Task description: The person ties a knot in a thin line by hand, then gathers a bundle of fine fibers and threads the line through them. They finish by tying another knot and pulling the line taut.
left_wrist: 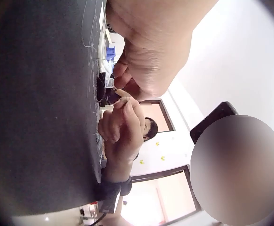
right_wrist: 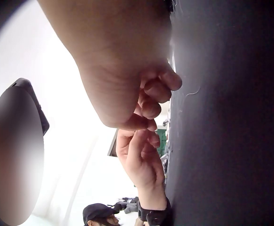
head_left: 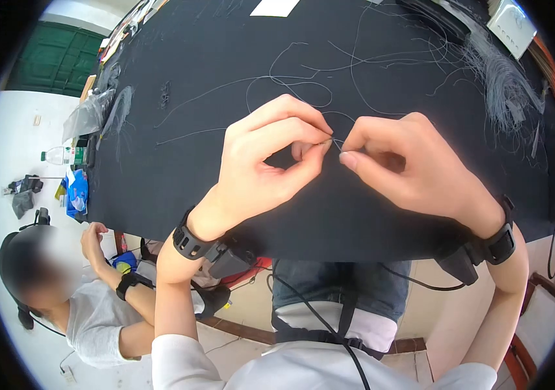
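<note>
Thin grey strands [head_left: 284, 79] lie in loose loops on the black table, and some run up to the fingertips of both hands. The left hand [head_left: 267, 156] pinches a strand between thumb and fingers above the table. Close to its right, the right hand [head_left: 414, 162] has thumb and index finger brought together at the strand, the other fingers curled. In the left wrist view the right hand [left_wrist: 123, 127] faces the left hand [left_wrist: 151, 56]. The right wrist view shows the left hand [right_wrist: 144, 160] below the right hand [right_wrist: 118, 80]. What lies between the fingertips is too small to tell.
A thick bundle of strands [head_left: 501, 81] lies at the table's right back. White paper [head_left: 275, 7] is at the far edge. Plastic bags [head_left: 88, 116] and a bottle [head_left: 63, 155] are at the left. Another person [head_left: 105, 299] sits at lower left.
</note>
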A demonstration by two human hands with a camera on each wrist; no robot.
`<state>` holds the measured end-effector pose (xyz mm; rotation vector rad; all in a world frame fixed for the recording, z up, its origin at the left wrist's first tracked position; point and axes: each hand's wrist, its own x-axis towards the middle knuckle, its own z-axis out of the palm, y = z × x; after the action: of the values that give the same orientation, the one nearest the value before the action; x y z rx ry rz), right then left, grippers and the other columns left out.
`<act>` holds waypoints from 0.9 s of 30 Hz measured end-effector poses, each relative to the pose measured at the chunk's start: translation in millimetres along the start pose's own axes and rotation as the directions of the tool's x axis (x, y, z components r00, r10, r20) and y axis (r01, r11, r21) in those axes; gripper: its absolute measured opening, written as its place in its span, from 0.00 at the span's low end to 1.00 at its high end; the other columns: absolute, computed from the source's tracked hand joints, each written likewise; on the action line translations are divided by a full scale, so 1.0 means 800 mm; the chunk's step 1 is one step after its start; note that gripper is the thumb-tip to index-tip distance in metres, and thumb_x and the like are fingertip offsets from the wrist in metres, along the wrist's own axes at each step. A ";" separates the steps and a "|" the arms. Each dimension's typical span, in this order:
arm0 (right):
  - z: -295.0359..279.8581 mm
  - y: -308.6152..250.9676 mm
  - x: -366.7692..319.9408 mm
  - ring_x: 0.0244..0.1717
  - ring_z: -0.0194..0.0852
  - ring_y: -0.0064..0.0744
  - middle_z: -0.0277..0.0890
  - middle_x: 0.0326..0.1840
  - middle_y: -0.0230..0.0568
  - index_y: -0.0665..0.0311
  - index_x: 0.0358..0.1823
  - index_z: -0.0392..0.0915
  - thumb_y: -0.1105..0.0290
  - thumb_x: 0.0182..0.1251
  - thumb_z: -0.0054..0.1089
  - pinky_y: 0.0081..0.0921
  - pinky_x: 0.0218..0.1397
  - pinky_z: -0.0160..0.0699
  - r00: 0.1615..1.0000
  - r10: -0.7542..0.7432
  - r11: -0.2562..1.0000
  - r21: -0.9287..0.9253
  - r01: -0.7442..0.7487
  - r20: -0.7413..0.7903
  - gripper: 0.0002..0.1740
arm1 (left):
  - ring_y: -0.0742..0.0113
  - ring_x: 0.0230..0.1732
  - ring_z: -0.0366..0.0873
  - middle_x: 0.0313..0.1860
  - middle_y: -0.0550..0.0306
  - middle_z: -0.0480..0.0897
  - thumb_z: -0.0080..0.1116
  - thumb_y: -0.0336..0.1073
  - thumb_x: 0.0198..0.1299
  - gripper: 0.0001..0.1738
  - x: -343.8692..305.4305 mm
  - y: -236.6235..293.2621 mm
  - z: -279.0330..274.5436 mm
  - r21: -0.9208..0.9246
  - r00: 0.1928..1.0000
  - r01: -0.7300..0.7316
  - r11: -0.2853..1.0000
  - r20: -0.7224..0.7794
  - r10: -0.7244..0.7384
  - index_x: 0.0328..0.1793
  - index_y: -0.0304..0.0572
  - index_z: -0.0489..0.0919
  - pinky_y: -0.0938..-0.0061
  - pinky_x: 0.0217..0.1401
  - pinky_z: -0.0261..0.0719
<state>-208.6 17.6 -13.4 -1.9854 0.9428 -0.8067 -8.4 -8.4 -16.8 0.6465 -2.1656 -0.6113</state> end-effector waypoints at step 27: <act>0.000 0.010 0.004 0.09 0.49 0.25 0.57 0.07 0.38 0.69 0.28 0.75 0.72 0.59 0.55 0.23 0.16 0.50 0.993 0.011 0.996 -0.091 -0.022 -0.121 0.06 | 0.69 0.31 0.75 0.33 0.51 0.79 0.61 0.18 0.42 0.07 0.000 0.006 -0.007 -0.131 0.986 0.034 0.991 0.168 -0.011 0.30 0.34 0.80 0.80 0.32 0.73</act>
<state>-209.1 11.6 -19.5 -2.0234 1.0829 -0.8967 -4.9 -5.9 -10.9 0.5657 -2.2501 -0.8416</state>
